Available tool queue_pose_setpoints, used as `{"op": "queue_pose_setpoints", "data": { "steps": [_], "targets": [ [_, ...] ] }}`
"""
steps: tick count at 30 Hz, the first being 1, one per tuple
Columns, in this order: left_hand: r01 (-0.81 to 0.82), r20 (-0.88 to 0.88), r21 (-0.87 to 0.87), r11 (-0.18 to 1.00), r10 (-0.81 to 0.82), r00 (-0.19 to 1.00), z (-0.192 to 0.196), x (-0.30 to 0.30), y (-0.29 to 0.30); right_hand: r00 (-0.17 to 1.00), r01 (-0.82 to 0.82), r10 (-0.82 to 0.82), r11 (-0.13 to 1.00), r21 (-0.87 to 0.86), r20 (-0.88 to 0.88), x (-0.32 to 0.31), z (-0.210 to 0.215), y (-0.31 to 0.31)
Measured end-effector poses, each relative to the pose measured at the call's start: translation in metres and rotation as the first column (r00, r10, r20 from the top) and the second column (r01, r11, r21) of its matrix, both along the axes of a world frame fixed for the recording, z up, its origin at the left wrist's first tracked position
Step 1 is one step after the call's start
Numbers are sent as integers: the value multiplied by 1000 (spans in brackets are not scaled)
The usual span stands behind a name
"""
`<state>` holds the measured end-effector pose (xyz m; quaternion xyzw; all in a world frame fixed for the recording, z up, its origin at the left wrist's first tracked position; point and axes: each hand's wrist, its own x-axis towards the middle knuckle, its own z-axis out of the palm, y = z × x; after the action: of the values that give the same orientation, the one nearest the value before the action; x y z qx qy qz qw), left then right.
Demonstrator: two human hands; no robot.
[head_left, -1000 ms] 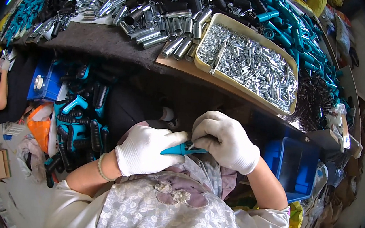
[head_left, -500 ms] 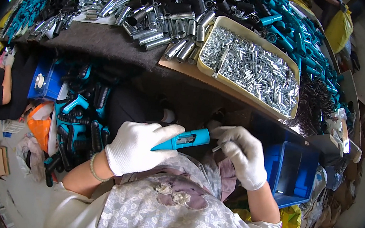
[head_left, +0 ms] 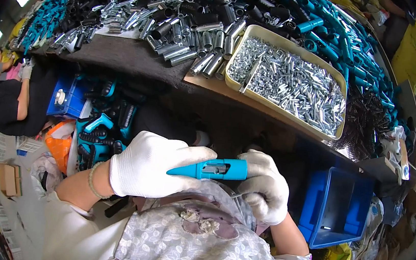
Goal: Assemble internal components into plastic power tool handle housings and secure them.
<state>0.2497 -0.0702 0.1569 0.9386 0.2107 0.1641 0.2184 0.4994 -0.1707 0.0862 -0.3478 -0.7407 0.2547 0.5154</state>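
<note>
Right grip [head_left: 265, 188] moved in to the teal casing [head_left: 237, 170], now more level, right of left grip [head_left: 155, 167], which pinches its tapered end; right one curls round thin metal piece [head_left: 236, 196]. Best keep left hold firm, window [head_left: 215, 168] visible.

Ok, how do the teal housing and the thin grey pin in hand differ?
The teal housing is broad with a tapered end; the grey pin looks thin. The housing has a side cutout; none shows on the pin. The housing sits in the left grip, the pin in the right grip. Shared: both are held.
</note>
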Motion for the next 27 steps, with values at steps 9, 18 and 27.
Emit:
{"op": "queue_pose_setpoints", "data": {
  "steps": [9,18,27],
  "targets": [
    [68,-74,-413,908,-108,991,35,3,-3,927,-162,33,934,319,373,19,21,1],
    [-82,-287,-739,669,-202,936,47,5,-2,720,-376,-102,774,509,687,37,48,2],
    [130,-82,97,987,-123,989,33,2,-8,693,-140,-162,925,-352,-702,-1,9,-13]
  ]
}}
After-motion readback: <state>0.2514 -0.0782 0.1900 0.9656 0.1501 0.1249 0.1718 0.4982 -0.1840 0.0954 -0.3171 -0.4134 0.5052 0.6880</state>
